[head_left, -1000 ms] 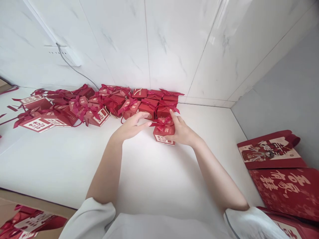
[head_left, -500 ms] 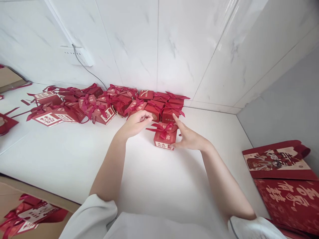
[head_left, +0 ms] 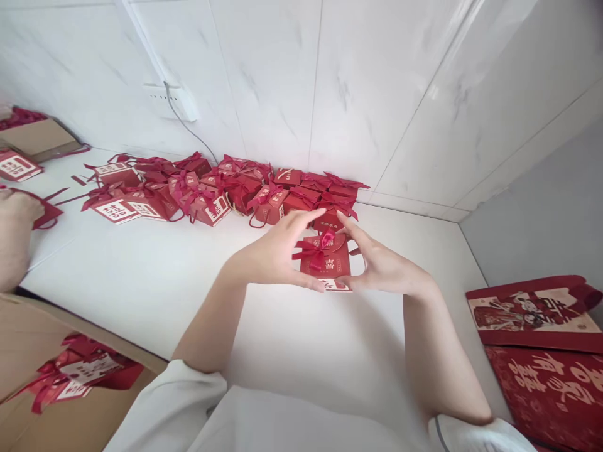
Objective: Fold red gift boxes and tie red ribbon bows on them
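A red gift box [head_left: 325, 257] with a dark red ribbon bow and a white label sits in front of me, between my two hands. From its left side, my left hand [head_left: 273, 251] curves around it, thumb at the near lower edge and fingers at the far edge. My right hand [head_left: 381, 260] grips its right side, with the thumb low at the front corner and the index finger at the back. Just behind it stands a row of similar red boxes [head_left: 268, 201] against the wall, ribbons on top.
At the left, another person's hand [head_left: 16, 232] rests by a red box [head_left: 49, 213]. A cardboard box [head_left: 42, 139] stands far left, and an open carton [head_left: 75, 420] with red boxes is lower left. Red paper bags [head_left: 537, 314] lie at the right. A cable [head_left: 183, 122] hangs from the wall socket.
My left hand has moved right and opened around the gift box. My right hand stays at its right side. Another person's hand has come into view at the left as the view shifted.
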